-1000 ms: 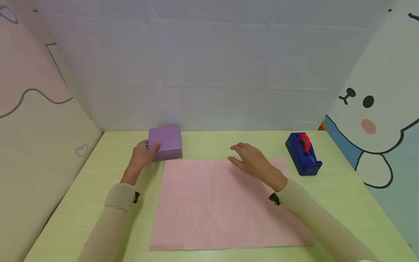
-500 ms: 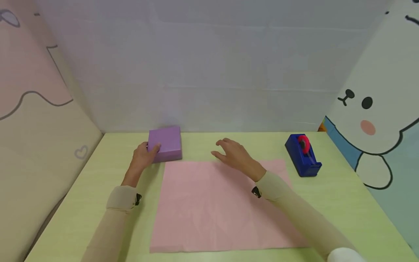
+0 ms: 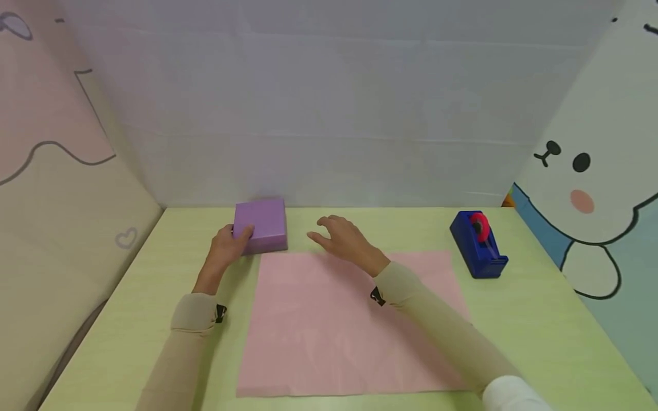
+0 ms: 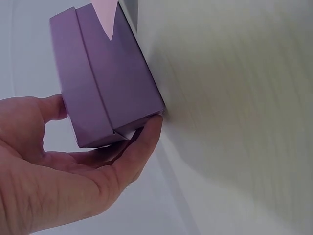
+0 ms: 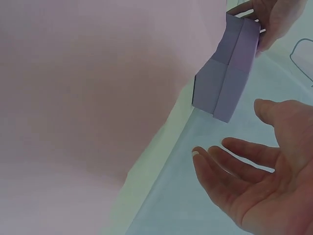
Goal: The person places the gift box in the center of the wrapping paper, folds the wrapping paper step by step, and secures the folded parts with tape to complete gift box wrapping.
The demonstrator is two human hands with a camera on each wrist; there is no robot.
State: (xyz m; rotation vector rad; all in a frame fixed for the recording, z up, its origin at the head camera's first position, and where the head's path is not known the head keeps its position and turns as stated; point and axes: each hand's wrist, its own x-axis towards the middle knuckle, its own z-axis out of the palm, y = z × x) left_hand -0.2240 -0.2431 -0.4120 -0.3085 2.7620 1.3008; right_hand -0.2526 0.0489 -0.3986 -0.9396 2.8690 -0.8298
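A purple lidded box (image 3: 261, 224) sits at the back left of the table, behind a pink sheet of paper (image 3: 303, 325). My left hand (image 3: 225, 246) grips the box's left end, thumb on the lid and fingers along the side. The left wrist view shows the lid's seam on the box (image 4: 105, 78) and the fingers (image 4: 139, 149) curled at its lower edge. My right hand (image 3: 345, 240) hovers over the sheet's far edge, right of the box, fingers loosely bent and holding nothing. In the right wrist view a gap separates this hand (image 5: 259, 171) from the box (image 5: 227, 73).
A blue tape dispenser (image 3: 478, 245) with a red-cored roll stands at the right of the pale green table (image 3: 545, 337). A plain pale wall (image 3: 329, 114) rises along the back edge. Panels with cartoon drawings flank both sides.
My right hand has moved left across the far part of the pink sheet, closer to the box. The left hand and the box stay in place.
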